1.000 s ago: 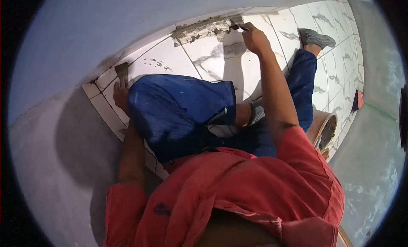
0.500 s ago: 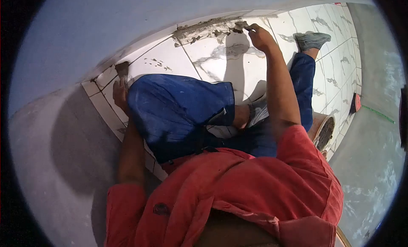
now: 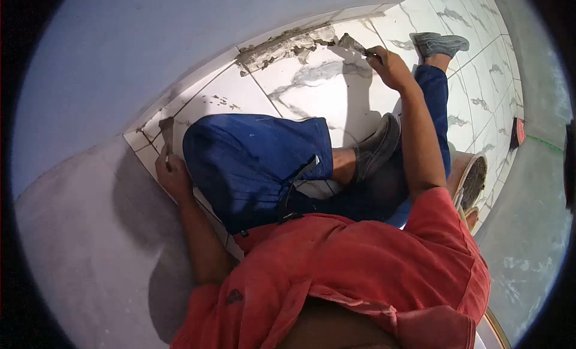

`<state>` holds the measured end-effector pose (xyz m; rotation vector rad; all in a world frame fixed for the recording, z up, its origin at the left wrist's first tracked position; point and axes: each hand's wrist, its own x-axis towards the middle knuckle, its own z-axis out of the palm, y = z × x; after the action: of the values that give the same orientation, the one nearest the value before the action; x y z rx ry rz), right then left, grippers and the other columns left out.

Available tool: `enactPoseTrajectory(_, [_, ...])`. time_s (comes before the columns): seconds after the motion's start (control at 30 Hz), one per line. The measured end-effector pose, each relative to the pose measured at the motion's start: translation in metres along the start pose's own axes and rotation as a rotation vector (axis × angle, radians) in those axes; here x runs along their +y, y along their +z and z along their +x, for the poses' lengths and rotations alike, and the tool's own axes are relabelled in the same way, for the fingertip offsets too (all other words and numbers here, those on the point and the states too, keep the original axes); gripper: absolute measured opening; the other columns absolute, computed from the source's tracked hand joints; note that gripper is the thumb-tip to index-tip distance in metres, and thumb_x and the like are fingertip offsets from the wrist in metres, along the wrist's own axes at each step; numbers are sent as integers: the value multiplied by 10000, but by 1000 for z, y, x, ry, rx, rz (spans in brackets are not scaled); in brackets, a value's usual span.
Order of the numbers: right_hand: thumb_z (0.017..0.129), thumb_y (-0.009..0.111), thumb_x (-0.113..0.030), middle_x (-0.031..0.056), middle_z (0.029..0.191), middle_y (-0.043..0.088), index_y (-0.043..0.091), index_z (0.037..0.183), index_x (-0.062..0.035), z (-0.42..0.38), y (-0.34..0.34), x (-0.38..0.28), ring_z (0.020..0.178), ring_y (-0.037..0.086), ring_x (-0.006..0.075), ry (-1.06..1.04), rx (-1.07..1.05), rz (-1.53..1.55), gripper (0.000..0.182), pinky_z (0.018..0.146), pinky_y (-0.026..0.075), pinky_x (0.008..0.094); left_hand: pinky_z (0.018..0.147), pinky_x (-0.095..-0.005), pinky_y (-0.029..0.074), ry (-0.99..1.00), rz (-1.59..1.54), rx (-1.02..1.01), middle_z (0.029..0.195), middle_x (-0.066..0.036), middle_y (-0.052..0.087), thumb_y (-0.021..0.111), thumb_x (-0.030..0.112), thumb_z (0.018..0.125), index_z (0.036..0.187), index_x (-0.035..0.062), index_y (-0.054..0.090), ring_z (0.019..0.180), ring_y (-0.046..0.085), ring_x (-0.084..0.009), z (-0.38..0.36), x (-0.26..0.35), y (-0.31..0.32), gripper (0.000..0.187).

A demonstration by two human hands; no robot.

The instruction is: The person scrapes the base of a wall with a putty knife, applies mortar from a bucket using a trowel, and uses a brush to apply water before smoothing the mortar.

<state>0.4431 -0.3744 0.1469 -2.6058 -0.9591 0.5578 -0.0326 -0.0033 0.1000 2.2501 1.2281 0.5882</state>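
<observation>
My right hand (image 3: 390,68) is closed round the handle of a pointing trowel (image 3: 350,43), whose grey blade lies low over the white marbled tiles (image 3: 312,88). The blade is just to the right of a rough strip of grey mortar (image 3: 288,49) along the foot of the wall. By my bent knee, my left hand (image 3: 174,176) grips a putty knife (image 3: 167,131). Its blade points away from me, towards the tiled corner. Small dark mortar crumbs (image 3: 219,101) lie on the tile between the two tools.
The blue-grey wall (image 3: 150,55) curves along the far and left side. A bucket (image 3: 468,178) with dark contents stands right of my hip. Past it a red and black object (image 3: 518,133) lies near the right wall (image 3: 534,229). My shod foot (image 3: 441,44) is stretched out.
My right hand has drawn the trowel back and right, off the mortar strip's end. My left hand and putty knife sit slightly lower in view, and the camera view has shifted.
</observation>
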Motion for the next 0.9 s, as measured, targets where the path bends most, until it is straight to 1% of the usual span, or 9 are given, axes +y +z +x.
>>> enactPoseTrajectory(0.17, [916,600,-218,231,1018,686,656,1129,0,10,-7,23,939,659,384,-67,1,-1,311,831,509,420,893,-410,508,121,231,47,1121,-163,655,660,115,851,1149,73,699,1008,642,-316,10,98,-43,304])
enactPoseTrajectory(0.23, [906,605,-215,231,1015,688,661,1122,1,12,-4,30,934,661,383,-86,-1,-1,311,828,510,422,868,-397,515,302,42,-183,1070,-144,669,686,104,848,1113,81,717,975,649,-309,24,154,-41,267])
enactPoseTrajectory(0.3, [872,621,-202,231,987,694,676,1100,5,17,-2,36,897,671,374,-135,26,-13,312,811,517,419,839,-401,519,447,120,-470,1039,-134,673,687,158,868,1117,107,718,946,648,-319,45,201,-23,256])
enactPoseTrajectory(0.33, [872,621,-202,231,987,694,676,1100,5,17,-6,33,897,671,374,-132,29,2,312,811,517,419,824,-407,519,557,153,-505,1024,-134,669,684,176,869,1115,115,717,930,646,-321,54,211,-3,256])
enactPoseTrajectory(0.43, [839,639,-187,221,952,699,684,1083,11,21,-10,31,836,679,344,-111,20,81,317,767,525,407,794,-433,525,731,180,-700,969,-131,653,663,219,876,1089,126,710,900,647,-320,86,225,64,237])
enactPoseTrajectory(0.53, [831,648,-187,210,928,701,684,1082,18,29,-13,33,818,676,329,-160,16,19,326,753,526,401,831,-444,506,699,337,-864,951,-135,624,630,243,898,1091,105,701,930,630,-328,103,232,110,248])
enactPoseTrajectory(0.73, [830,653,-202,205,861,693,684,1057,26,39,-15,47,778,670,317,-210,43,39,324,729,519,388,822,-440,513,736,334,-828,960,-136,624,630,233,894,1034,80,695,920,630,-328,110,222,151,217])
enactPoseTrajectory(0.77, [811,675,-270,205,905,700,697,1065,-41,40,-17,50,867,666,379,-148,-16,41,342,794,515,451,822,-440,513,734,337,-832,960,-136,624,630,233,894,1034,80,695,920,630,-328,110,222,154,217])
enactPoseTrajectory(0.9, [811,677,-264,206,912,702,701,1063,-38,39,-15,62,866,668,380,-139,18,46,339,797,516,446,827,-440,519,772,288,-848,956,-145,624,641,230,880,1019,73,685,929,634,-330,112,228,170,214])
